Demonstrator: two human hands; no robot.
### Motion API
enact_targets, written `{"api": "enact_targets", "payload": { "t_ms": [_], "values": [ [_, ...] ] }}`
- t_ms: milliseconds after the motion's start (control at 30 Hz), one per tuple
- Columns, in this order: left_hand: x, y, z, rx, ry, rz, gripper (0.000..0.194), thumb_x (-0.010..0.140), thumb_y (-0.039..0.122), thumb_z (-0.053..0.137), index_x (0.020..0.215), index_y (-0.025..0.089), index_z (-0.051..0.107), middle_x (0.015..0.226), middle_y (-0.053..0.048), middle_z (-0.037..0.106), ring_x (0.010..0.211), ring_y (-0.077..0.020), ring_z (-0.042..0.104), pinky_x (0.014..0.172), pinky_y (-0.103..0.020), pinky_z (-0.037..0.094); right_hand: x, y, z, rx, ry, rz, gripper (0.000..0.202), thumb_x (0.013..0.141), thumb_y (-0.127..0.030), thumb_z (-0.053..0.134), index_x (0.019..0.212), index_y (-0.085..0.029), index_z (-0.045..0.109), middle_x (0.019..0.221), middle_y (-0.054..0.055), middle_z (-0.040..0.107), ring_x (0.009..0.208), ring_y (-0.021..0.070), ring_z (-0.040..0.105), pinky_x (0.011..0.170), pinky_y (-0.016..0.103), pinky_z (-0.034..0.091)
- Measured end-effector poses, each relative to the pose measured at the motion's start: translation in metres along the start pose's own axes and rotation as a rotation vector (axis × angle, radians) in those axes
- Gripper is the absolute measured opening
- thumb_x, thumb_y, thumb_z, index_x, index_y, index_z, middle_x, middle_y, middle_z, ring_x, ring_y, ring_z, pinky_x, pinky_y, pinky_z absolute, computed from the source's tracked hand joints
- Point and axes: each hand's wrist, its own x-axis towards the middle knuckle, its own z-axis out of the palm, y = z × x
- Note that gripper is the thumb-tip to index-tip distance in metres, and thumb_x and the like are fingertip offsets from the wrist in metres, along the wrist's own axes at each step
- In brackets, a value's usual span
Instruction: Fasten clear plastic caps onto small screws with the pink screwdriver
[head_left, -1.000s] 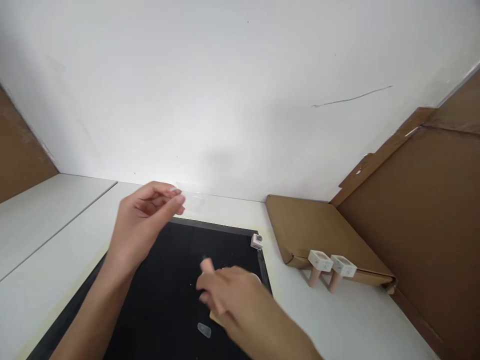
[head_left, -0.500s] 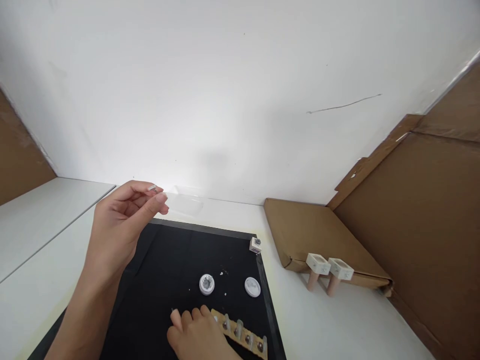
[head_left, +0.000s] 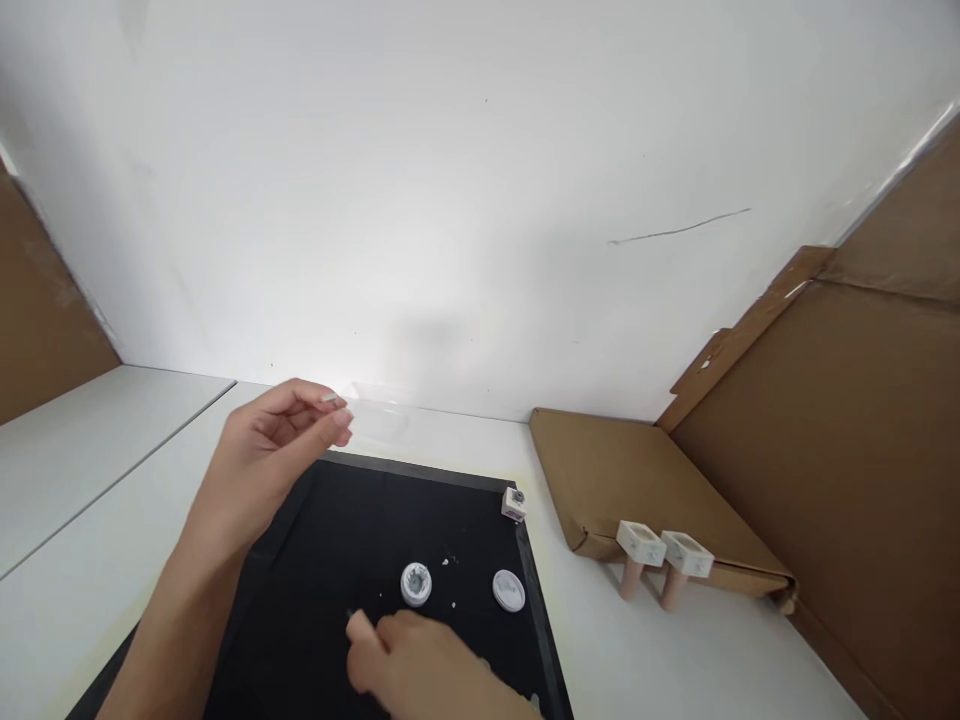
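My left hand [head_left: 274, 445] is raised over the far left of a black mat [head_left: 322, 580], pinching a small whitish piece [head_left: 331, 399] between thumb and fingertips. Low in the view, my right hand [head_left: 427, 660] is closed above the mat; a small dark tip [head_left: 350, 613] shows by its thumb, and the rest of whatever it holds is hidden. Just beyond that hand stands an opened round white jar [head_left: 415, 584] with grey residue inside. Its white lid [head_left: 508, 591] lies to the right. My right hand and forearm hide most of a tan strip bearing small clear pieces.
A small white cube [head_left: 514, 504] with a grey top sits at the mat's far right corner. Two wooden-handled white blocks [head_left: 641, 543] lean on a flat cardboard box [head_left: 615, 460]. A clear tray [head_left: 379, 415] lies by the white wall. White crumbs dot the mat.
My left hand has shifted slightly right and down with the whitish piece. My right hand has moved a little right, now covering most of the tan strip. The view has tilted slightly.
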Motion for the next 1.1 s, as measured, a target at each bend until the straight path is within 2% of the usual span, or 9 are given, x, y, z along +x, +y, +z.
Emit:
{"api": "enact_targets", "payload": {
  "t_ms": [100, 200, 233, 300, 433, 600, 767, 867, 1100],
  "values": [
    [-0.003, 0.006, 0.007, 0.059, -0.186, -0.106, 0.007, 0.076, 0.022, 0.071, 0.074, 0.018, 0.065, 0.072, 0.0, 0.066, 0.065, -0.0124, 0.061, 0.061, -0.022, 0.051, -0.015, 0.01, -0.05, 0.125, 0.192, 0.133, 0.027, 0.076, 0.002, 0.049, 0.089, -0.02, 0.056, 0.084, 0.002, 0.066, 0.067, 0.0117, 0.064, 0.058, 0.018, 0.048],
    [-0.009, 0.008, 0.017, 0.041, -0.378, -0.17, 0.009, 0.08, 0.025, 0.066, 0.075, 0.019, 0.063, 0.064, 0.001, 0.062, 0.061, -0.0123, 0.059, 0.061, -0.024, 0.049, -0.032, 0.017, -0.088, 0.201, 0.36, 0.242, 0.024, 0.085, 0.0, 0.038, 0.079, -0.022, 0.048, 0.076, -0.001, 0.062, 0.065, 0.0111, 0.062, 0.068, 0.024, 0.052],
    [-0.011, 0.007, 0.021, 0.018, -0.428, -0.189, 0.01, 0.081, 0.027, 0.066, 0.076, 0.019, 0.062, 0.063, 0.002, 0.061, 0.06, -0.0124, 0.059, 0.06, -0.025, 0.049, -0.037, 0.019, -0.097, 0.238, 0.432, 0.259, 0.022, 0.087, -0.004, 0.04, 0.079, -0.023, 0.046, 0.075, -0.001, 0.062, 0.062, 0.0111, 0.061, 0.066, 0.024, 0.053],
    [-0.017, 0.006, 0.029, -0.031, -0.5, -0.223, 0.011, 0.081, 0.029, 0.065, 0.076, 0.02, 0.061, 0.064, 0.002, 0.059, 0.059, -0.0123, 0.058, 0.06, -0.025, 0.048, -0.045, 0.02, -0.107, 0.441, 0.676, 0.265, 0.02, 0.086, -0.006, 0.049, 0.08, -0.025, 0.047, 0.077, -0.002, 0.063, 0.065, 0.0126, 0.062, 0.066, 0.027, 0.055],
    [-0.027, 0.002, 0.041, -0.093, -0.609, -0.275, 0.01, 0.08, 0.027, 0.066, 0.076, 0.02, 0.061, 0.065, 0.002, 0.058, 0.06, -0.0112, 0.056, 0.057, -0.023, 0.045, -0.053, 0.02, -0.111, 0.65, 0.911, 0.143, 0.025, 0.081, -0.003, 0.058, 0.084, -0.027, 0.052, 0.078, -0.002, 0.064, 0.069, 0.0128, 0.063, 0.068, 0.027, 0.057],
    [-0.036, -0.001, 0.052, -0.12, -0.728, -0.37, 0.01, 0.078, 0.026, 0.068, 0.077, 0.019, 0.061, 0.065, 0.002, 0.057, 0.059, -0.0101, 0.053, 0.054, -0.021, 0.041, -0.049, 0.017, -0.108, 0.806, 1.041, 0.075, 0.024, 0.082, -0.003, 0.06, 0.084, -0.027, 0.056, 0.078, -0.001, 0.064, 0.073, 0.0122, 0.063, 0.065, 0.024, 0.057],
    [-0.032, -0.006, 0.051, -0.11, -0.678, -0.365, 0.008, 0.08, 0.025, 0.065, 0.078, 0.018, 0.061, 0.064, 0.003, 0.057, 0.06, -0.0103, 0.054, 0.058, -0.022, 0.042, -0.045, 0.02, -0.101, 0.841, 1.065, 0.222, 0.018, 0.081, -0.01, 0.066, 0.08, -0.025, 0.056, 0.075, -0.001, 0.064, 0.068, 0.012, 0.063, 0.057, 0.021, 0.055],
    [-0.029, -0.008, 0.049, -0.168, -0.681, -0.405, 0.01, 0.079, 0.026, 0.068, 0.078, 0.018, 0.061, 0.063, 0.003, 0.059, 0.06, -0.0104, 0.057, 0.06, -0.024, 0.045, -0.045, 0.023, -0.098, 0.892, 1.071, 0.226, 0.017, 0.081, -0.014, 0.068, 0.079, -0.025, 0.055, 0.074, -0.002, 0.064, 0.066, 0.0119, 0.063, 0.055, 0.021, 0.054],
    [-0.04, -0.013, 0.073, -0.607, -0.588, -0.786, 0.031, 0.064, 0.028, 0.083, 0.079, 0.014, 0.06, 0.068, 0.0, 0.068, 0.063, -0.0124, 0.067, 0.067, -0.026, 0.053, -0.041, 0.022, -0.098, 1.024, 1.044, 0.205, 0.018, 0.08, -0.016, 0.07, 0.081, -0.026, 0.055, 0.074, -0.002, 0.064, 0.068, 0.0112, 0.062, 0.058, 0.021, 0.055]
  ]
}}
